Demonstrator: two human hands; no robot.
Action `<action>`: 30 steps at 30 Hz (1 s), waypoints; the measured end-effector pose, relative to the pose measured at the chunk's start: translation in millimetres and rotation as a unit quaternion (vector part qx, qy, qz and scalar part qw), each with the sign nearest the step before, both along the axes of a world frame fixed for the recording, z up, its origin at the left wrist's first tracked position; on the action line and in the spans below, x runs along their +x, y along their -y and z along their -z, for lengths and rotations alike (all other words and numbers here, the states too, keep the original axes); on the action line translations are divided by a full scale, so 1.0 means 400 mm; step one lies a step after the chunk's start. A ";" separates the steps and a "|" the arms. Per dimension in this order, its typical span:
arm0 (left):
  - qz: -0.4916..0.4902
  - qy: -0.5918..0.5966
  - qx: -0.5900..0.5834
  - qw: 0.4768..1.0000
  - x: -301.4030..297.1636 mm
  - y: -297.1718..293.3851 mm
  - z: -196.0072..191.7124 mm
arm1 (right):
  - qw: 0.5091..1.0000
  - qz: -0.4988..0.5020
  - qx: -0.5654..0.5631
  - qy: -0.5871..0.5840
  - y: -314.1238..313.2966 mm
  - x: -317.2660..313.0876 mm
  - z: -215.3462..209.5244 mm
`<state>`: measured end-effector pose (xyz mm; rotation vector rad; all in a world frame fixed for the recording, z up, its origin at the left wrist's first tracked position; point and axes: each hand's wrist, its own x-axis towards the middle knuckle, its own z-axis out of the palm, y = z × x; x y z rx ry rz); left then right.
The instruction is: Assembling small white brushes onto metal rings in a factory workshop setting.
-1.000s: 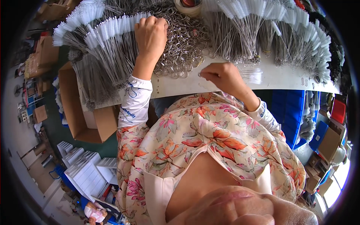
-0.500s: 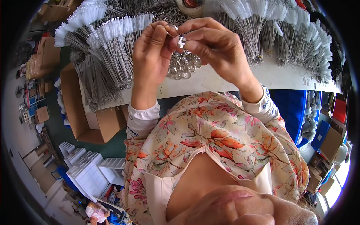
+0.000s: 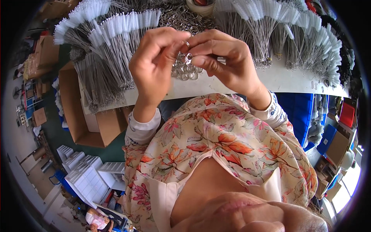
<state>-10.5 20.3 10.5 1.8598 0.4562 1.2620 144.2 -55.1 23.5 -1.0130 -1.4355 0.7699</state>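
Observation:
Above the table's near side, my two hands meet at the fingertips. My right hand (image 3: pixel 230 56) is closed, with a few small shiny metal rings (image 3: pixel 188 59) pinched between thumb and fingers. Curled in from the other side, my left hand (image 3: pixel 154 63) has its thumb and forefinger at another metal ring (image 3: pixel 187 44), which sits between both hands' fingertips. Just behind and below them lies a loose heap of metal rings (image 3: pixel 191 73) on the white table (image 3: pixel 232 86), partly hidden by the hands.
Bundles of wire-stemmed brushes with white bristles (image 3: pixel 123 27) stand at the left, and more brushes (image 3: pixel 262 15) line the right. A larger ring pile (image 3: pixel 176 17) and a round tub (image 3: pixel 201 7) are at the back. An open cardboard box (image 3: pixel 73 112) stands off the left edge.
My left hand has turned and lowered slightly, its fingers now reaching over toward the right fingertips. The right hand stays nearly in place, and the pinched rings sit a little lower.

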 end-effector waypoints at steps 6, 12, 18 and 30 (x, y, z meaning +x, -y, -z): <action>0.223 0.088 -0.370 0.898 -0.027 -0.012 -0.020 | 0.906 0.124 0.256 0.313 -0.001 0.009 0.026; 0.091 -0.064 -0.138 0.984 -0.046 0.013 -0.033 | 0.892 0.122 0.271 0.341 0.002 -0.007 0.051; -0.009 0.018 0.040 0.999 -0.023 0.028 -0.011 | 0.972 -0.039 -0.154 -0.171 0.013 0.021 -0.010; 0.027 0.000 0.061 0.998 -0.023 0.010 0.001 | 0.971 -0.094 -0.189 -0.109 -0.013 0.040 -0.018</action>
